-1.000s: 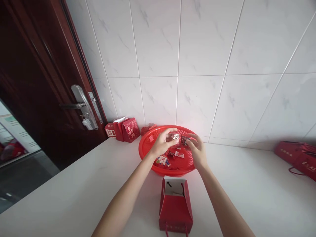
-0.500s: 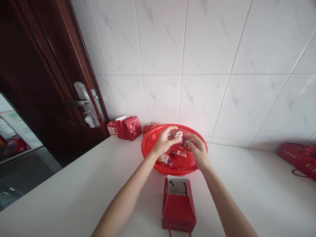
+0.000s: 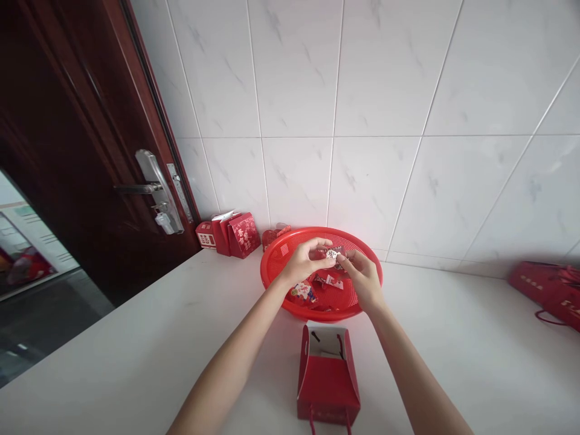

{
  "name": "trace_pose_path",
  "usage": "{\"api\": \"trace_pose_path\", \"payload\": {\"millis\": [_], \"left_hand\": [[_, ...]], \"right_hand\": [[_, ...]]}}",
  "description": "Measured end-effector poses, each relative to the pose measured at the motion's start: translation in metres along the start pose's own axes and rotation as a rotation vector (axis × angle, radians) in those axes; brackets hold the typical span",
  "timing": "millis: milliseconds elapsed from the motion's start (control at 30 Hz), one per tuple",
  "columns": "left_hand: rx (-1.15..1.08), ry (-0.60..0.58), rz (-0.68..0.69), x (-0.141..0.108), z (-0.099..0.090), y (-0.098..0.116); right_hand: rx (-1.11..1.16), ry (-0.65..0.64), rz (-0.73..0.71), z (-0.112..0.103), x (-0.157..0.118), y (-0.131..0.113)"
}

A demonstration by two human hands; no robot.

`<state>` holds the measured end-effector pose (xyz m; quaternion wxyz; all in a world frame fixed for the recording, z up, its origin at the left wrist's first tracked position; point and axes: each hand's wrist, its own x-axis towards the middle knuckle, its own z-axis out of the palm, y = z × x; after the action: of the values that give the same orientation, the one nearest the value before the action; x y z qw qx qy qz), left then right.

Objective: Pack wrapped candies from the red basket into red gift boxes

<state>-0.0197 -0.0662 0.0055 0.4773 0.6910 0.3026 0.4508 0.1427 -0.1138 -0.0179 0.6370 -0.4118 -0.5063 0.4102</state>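
Head view: the left hand and right hand pinch a red-wrapped packet between them, above the red basket; I cannot tell whether a second is hidden. Nearer the body, the open-topped red box stands between the forearms, seemingly lengthwise toward the basket, neither hand clearly closer.

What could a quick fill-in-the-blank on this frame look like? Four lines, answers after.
1. The left hand and right hand hold small packets over a basket whose color is ____.
2. Of the basket and the open box, the one nearer the camera is the ____.
3. The dark door stands on the picture's ____ side.
4. The wall behind the counter is covered with ____.

Missing words: red; open box; left; tiles.
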Motion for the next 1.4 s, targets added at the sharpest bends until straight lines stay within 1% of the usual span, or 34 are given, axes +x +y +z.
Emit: {"api": "trace_pose_path", "payload": {"millis": [167, 267, 433, 700, 867, 1167, 1400], "left_hand": [[-0.034, 0.0, 0.012, 0.0036, -0.0014, -0.0055], [-0.03, -0.029, 0.024, 0.0042, -0.0017, -0.0065], [-0.043, -0.032, 0.069, 0.0034, -0.0009, -0.0064], [-0.056, -0.064, 0.093, 0.0031, -0.0013, -0.0072], [-0.059, -0.06, 0.073, 0.0027, -0.0017, -0.0056], [-0.005, -0.052, 0.08, 0.0031, -0.0038, -0.0074], [0.032, -0.065, 0.092, 0.0024, -0.003, -0.007]], "right_hand": [[0.04, 0.111, -0.022, 0.0006, 0.0006, 0.0014], [0.052, 0.135, -0.019, 0.0009, 0.0011, 0.0018], [0.044, 0.111, -0.012, 0.0008, 0.0007, 0.0004], [0.055, 0.08, -0.001, 0.0008, -0.0002, -0.0005], [0.057, 0.06, 0.008, 0.0004, 0.0011, -0.0007], [0.021, 0.027, -0.013, -0.0022, 0.0025, 0.0041], [0.023, 0.038, 0.012, -0.0006, 0.0006, -0.0005]]}}
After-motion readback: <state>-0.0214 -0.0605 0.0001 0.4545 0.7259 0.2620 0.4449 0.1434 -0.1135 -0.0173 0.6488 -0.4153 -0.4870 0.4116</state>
